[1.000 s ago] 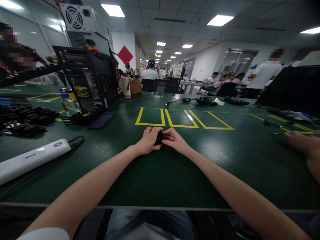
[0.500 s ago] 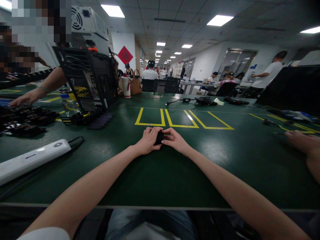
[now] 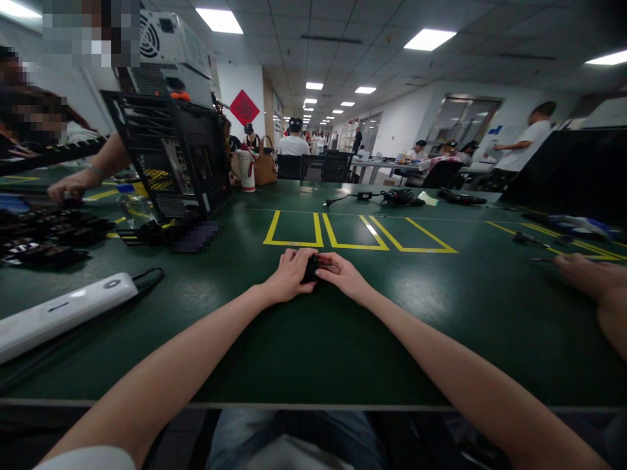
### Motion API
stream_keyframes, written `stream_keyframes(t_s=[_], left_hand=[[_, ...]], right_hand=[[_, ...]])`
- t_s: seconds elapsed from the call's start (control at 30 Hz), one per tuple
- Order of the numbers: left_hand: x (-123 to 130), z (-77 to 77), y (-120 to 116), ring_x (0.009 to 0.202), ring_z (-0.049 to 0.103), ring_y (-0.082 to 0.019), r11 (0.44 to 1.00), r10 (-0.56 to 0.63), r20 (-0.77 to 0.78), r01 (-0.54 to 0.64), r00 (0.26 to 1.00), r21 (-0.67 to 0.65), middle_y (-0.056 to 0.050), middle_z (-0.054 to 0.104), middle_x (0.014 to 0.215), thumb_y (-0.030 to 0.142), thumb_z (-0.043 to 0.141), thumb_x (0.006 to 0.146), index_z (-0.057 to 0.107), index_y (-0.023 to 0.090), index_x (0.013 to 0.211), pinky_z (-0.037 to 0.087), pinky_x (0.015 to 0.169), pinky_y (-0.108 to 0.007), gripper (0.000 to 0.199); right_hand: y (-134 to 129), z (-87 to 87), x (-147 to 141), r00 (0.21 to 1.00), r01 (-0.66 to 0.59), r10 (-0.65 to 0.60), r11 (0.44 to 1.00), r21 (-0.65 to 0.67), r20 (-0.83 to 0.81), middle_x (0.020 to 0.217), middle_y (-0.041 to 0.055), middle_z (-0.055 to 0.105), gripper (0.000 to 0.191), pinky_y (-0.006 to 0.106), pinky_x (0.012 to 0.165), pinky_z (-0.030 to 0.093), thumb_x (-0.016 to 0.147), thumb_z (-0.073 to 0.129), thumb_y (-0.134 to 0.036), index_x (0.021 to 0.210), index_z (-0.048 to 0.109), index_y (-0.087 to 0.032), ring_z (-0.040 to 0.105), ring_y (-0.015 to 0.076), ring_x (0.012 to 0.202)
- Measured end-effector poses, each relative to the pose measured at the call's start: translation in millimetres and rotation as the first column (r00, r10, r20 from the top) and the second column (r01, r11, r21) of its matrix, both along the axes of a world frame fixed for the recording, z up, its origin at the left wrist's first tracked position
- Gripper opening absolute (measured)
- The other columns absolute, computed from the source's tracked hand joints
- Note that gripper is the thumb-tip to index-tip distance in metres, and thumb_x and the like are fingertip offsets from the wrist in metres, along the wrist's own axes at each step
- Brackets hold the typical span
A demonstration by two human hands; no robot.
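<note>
A small black object (image 3: 310, 269) is between my two hands, low over the green table (image 3: 313, 346), just in front of the yellow tape outlines (image 3: 294, 244). My left hand (image 3: 292, 275) wraps round its left side, thumb low and fingers over the top. From the right, the fingertips of my right hand (image 3: 341, 274) are pressed together against the object. Its details are too dark and small to make out, and the fingers hide part of it.
At the left lie a white power strip (image 3: 68, 313) and a pile of black parts (image 3: 49, 228). Behind them stand a clear bottle (image 3: 133, 207) and a black computer case (image 3: 171, 156). Cables (image 3: 399, 198) lie further back. Another person's hand (image 3: 588, 271) is at the right.
My right fingers have shifted slightly on the black object, while my left hand keeps its hold. At the far left, another person's hand has moved right and drawn its fingers in.
</note>
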State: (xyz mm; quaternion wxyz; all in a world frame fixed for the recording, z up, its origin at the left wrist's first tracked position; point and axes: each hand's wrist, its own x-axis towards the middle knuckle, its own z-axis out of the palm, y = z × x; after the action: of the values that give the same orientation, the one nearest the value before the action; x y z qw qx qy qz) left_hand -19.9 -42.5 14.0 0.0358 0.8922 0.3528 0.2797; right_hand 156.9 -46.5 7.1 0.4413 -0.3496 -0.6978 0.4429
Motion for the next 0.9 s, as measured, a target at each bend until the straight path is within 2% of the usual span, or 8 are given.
stream_keyframes(t_s=[0.27, 0.47, 0.57, 0.7, 0.9], left_hand=[[0.7, 0.2, 0.1, 0.099, 0.035, -0.027, 1.000, 0.002, 0.007, -0.002, 1.000, -0.012, -0.008, 0.039, 0.116, 0.026, 0.057, 0.066, 0.027, 0.021, 0.118, 0.031, 0.083, -0.044, 0.060], [0.7, 0.4, 0.6, 0.098, 0.035, -0.026, 1.000, 0.004, -0.006, -0.004, 1.000, 0.003, -0.009, 0.039, 0.115, 0.029, 0.056, 0.067, 0.027, 0.020, 0.118, 0.033, 0.082, -0.043, 0.060], [1.3, -0.1, 0.6, 0.099, 0.035, -0.026, 1.000, 0.016, -0.005, -0.016, 1.000, 0.008, -0.009, 0.040, 0.115, 0.028, 0.056, 0.067, 0.028, 0.020, 0.118, 0.032, 0.083, -0.043, 0.059], [1.3, -0.7, 0.9, 0.099, 0.036, -0.026, 1.000, 0.015, -0.002, -0.015, 1.000, -0.003, -0.008, 0.039, 0.115, 0.028, 0.057, 0.066, 0.027, 0.021, 0.118, 0.032, 0.083, -0.044, 0.060], [0.3, -0.4, 1.1, 0.098, 0.035, -0.026, 1.000, 0.006, 0.004, -0.006, 1.000, -0.011, -0.008, 0.039, 0.115, 0.026, 0.057, 0.065, 0.026, 0.021, 0.119, 0.032, 0.083, -0.043, 0.062]], right_hand=[[-4.6, 2.5, 1.4, 0.996, -0.077, 0.075, 0.996, -0.048, -0.044, 0.098, 0.0009, 0.051, 0.041, 0.037, 0.088, 0.042, 0.062, 0.065, -0.018, 0.098, 0.045, -0.023, 0.053, 0.0147, 0.094], [-5.1, 3.2, -1.7, 0.999, 0.006, -0.006, 1.000, 0.013, -0.045, 0.093, 0.0011, 0.052, 0.027, 0.035, 0.085, 0.043, 0.067, 0.061, -0.025, 0.091, 0.050, -0.021, 0.053, 0.0148, 0.093], [-2.9, 1.6, -1.9, 0.999, 0.023, -0.023, 1.000, 0.015, -0.037, 0.093, 0.0015, 0.053, 0.032, 0.036, 0.085, 0.043, 0.066, 0.061, -0.024, 0.096, 0.049, -0.022, 0.054, 0.0150, 0.091], [-2.0, 1.7, -0.4, 1.000, -0.007, 0.007, 1.000, -0.019, -0.010, 0.101, 0.0040, 0.054, 0.038, 0.038, 0.087, 0.042, 0.068, 0.060, -0.025, 0.103, 0.047, -0.020, 0.055, 0.0160, 0.092], [-6.0, 3.7, -1.2, 0.998, -0.031, 0.033, 0.999, 0.043, -0.049, 0.100, 0.0011, 0.053, 0.032, 0.036, 0.090, 0.042, 0.063, 0.064, -0.019, 0.091, 0.049, -0.020, 0.054, 0.0155, 0.095]])
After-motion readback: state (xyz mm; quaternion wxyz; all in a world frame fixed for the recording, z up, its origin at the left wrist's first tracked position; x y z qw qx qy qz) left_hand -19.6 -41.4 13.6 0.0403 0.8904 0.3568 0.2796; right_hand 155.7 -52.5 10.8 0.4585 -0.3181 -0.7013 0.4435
